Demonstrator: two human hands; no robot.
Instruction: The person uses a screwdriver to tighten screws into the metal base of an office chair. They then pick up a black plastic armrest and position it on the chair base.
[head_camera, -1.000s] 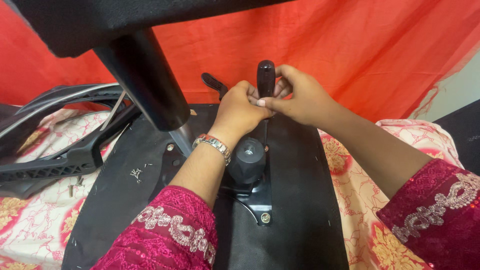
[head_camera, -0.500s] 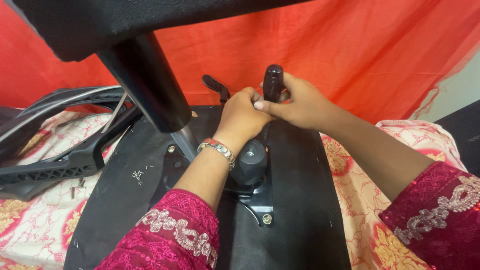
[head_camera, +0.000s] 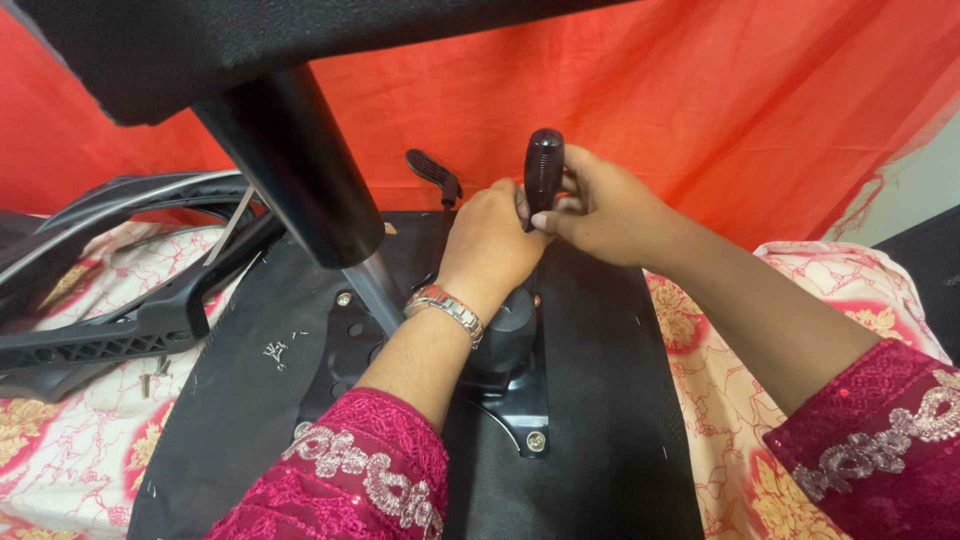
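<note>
Both hands meet over the middle of the upturned chair seat (head_camera: 600, 420): the left hand (head_camera: 490, 245), with a metal bracelet (head_camera: 445, 305) at its wrist, is curled around something below the tool, though what it grips is hidden; the right hand (head_camera: 600, 210) is clenched around the dark ribbed tool handle (head_camera: 543, 170), which stands upright between the two hands. Under them sits the black mechanism plate (head_camera: 515, 400), bolted to the seat's underside with a screw (head_camera: 537, 441) near its front corner. The seat lies on a floral cloth (head_camera: 700, 400), which shows on both sides, with more bare room to the right. To the left lie a black plastic chair part (head_camera: 120, 335) and loose bolts (head_camera: 150, 378), close to the seat edge. A thick black column (head_camera: 290, 170) leans across the upper left, crowding that side. A black lever (head_camera: 432, 172) sticks up just behind the hands. Farther back, an orange-red curtain (head_camera: 750, 100) closes off the view.
</note>
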